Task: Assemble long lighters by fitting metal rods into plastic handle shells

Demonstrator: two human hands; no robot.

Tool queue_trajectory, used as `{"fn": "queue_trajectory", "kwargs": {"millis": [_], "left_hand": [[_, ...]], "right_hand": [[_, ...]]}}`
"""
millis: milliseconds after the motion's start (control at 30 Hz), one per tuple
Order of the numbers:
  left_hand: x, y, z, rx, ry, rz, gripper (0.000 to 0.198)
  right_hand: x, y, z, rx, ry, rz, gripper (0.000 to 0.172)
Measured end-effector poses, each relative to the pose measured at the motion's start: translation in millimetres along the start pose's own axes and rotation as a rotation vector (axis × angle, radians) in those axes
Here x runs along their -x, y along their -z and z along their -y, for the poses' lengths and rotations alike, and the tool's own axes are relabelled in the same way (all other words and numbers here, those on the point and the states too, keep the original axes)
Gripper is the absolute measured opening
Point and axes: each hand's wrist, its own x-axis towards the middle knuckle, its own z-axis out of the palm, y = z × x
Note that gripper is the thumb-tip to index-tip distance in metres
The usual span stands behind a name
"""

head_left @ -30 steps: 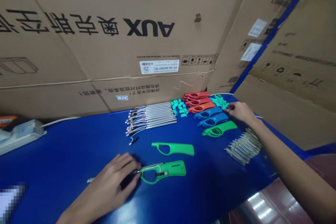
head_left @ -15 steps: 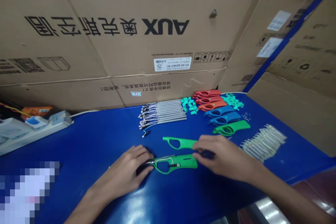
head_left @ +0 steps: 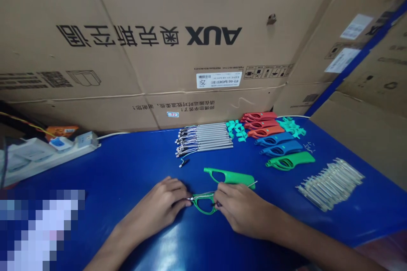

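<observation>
My left hand is closed around the metal tube at the narrow end of a green lighter handle half. Over the finger opening of this half, my right hand has its fingertips pressed together near thin wires. A thin rod sticks out behind the right hand, apparently the shaft of a dark-handled, screwdriver-like tool in its grip. The wide end of the half is hidden under the right hand. Just beyond lies another green lighter handle half, loose on the table.
Wired metal tubes lie in a row at the back. Beside them are teal parts, red handle halves, blue ones and green ones. Clear plastic parts lie right, a power strip left. Cardboard walls the blue table.
My right hand has moved left and down, from the wide ends of the two green halves onto the wired one. The left hand keeps its hold. The view has shifted slightly.
</observation>
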Motion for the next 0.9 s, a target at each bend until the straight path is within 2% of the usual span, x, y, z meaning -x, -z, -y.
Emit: {"fn": "queue_trajectory", "kwargs": {"millis": [200,567,700,833,900], "left_hand": [[2.4,1.0,0.7,0.012,0.007,-0.024,0.013],[2.7,9.8,-2.3,-0.012,-0.027,-0.115,0.013],[2.9,13.8,2.0,-0.039,-0.078,-0.265,0.010],[5.2,19.8,5.7,-0.073,-0.120,-0.486,0.011],[6.4,22.0,6.4,-0.085,-0.136,-0.622,0.015]], "right_hand": [[1.4,-8.3,0.8,0.134,0.073,-0.066,0.009],[1.5,-6.4,2.7,0.090,0.045,-0.134,0.008],[6.8,1.8,3.3,0.008,0.027,-0.268,0.020],[12.1,17.5,4.6,-0.129,-0.045,-0.396,0.024],[12.3,23.1,5.1,-0.181,-0.075,-0.429,0.033]]}}
